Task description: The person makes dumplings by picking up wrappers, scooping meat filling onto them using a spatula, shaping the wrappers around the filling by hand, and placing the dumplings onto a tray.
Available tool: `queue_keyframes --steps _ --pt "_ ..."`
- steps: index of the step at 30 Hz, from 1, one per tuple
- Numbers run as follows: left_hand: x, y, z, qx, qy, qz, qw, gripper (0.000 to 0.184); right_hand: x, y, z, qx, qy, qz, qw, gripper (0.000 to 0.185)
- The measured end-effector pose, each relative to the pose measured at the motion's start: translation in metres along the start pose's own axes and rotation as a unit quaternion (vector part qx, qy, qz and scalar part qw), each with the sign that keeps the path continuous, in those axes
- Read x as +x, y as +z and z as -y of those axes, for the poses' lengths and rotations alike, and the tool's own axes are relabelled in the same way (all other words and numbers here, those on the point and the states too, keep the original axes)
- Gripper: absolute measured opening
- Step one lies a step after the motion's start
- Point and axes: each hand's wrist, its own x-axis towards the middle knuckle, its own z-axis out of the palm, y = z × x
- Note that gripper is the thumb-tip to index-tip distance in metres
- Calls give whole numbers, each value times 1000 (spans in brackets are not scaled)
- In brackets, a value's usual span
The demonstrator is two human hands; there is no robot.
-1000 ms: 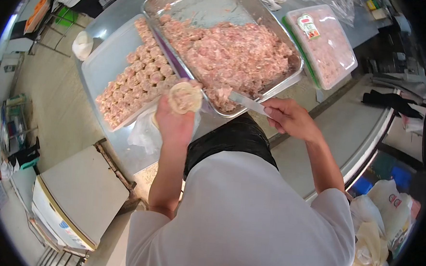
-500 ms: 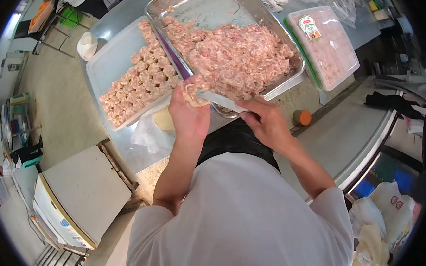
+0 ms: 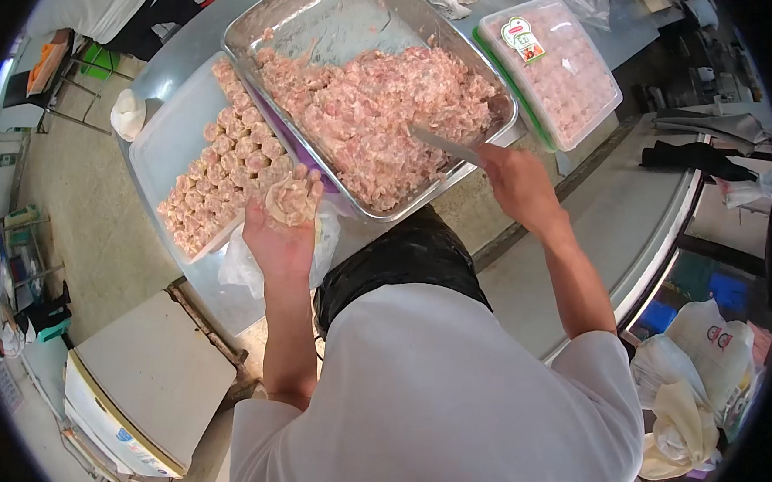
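My left hand (image 3: 284,227) holds a round dumpling wrapper (image 3: 290,203) with some meat on it, lying across the upturned palm and fingers. In my right hand (image 3: 516,182) is a flat metal spatula (image 3: 448,146), its tip touching the minced meat (image 3: 394,93). That meat fills much of a deep steel tray (image 3: 240,33). Left of the tray, rows of small open-topped dumplings (image 3: 224,167) stand packed in a translucent plastic tray (image 3: 166,133). My left hand is beside the nearest dumplings.
A lidded plastic box (image 3: 552,71) with a label and pink contents stands right of the steel tray. White plastic (image 3: 245,264) lies by the table's near edge. A crumpled white bundle (image 3: 128,114) sits at the left edge. Another person (image 3: 110,4) is at the upper left.
My hands have moved apart. The left went down and left with the wrapper and has opened flatter; the right moved up and right, taking the spatula from the wrapper to the meat.
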Motion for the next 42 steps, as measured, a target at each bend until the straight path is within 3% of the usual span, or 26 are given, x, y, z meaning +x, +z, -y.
queue_keyframes --steps 3,6,11,14,20,23,32,35,38,42 --pt "5 -13 1 8 50 11 999 54 -1 0 -5 -2 24 0 1000 11" --pt "3 -21 0 8 -13 58 998 52 -1 0 -7 1 11 24 1000 12" --pt "6 -30 3 13 -29 126 992 49 -7 3 -8 7 50 -15 999 11" --pt "10 -32 4 18 -33 133 990 48 -11 3 -10 -1 52 25 998 11" --pt "9 -26 8 30 -44 124 991 43 -17 3 -14 145 42 89 984 12" --pt "9 -23 10 16 -49 128 990 42 -19 5 -20 238 94 132 958 16" --pt "10 -19 16 29 -60 130 989 43 -18 5 -29 311 150 153 926 21" --pt "9 -21 16 35 -60 130 989 43 -17 8 -34 254 102 81 958 23" --pt "13 -25 19 32 -67 144 987 43 -11 25 -33 86 -15 -7 996 22" --pt "14 -17 23 25 -57 124 990 43 -5 13 -15 324 110 136 930 22"
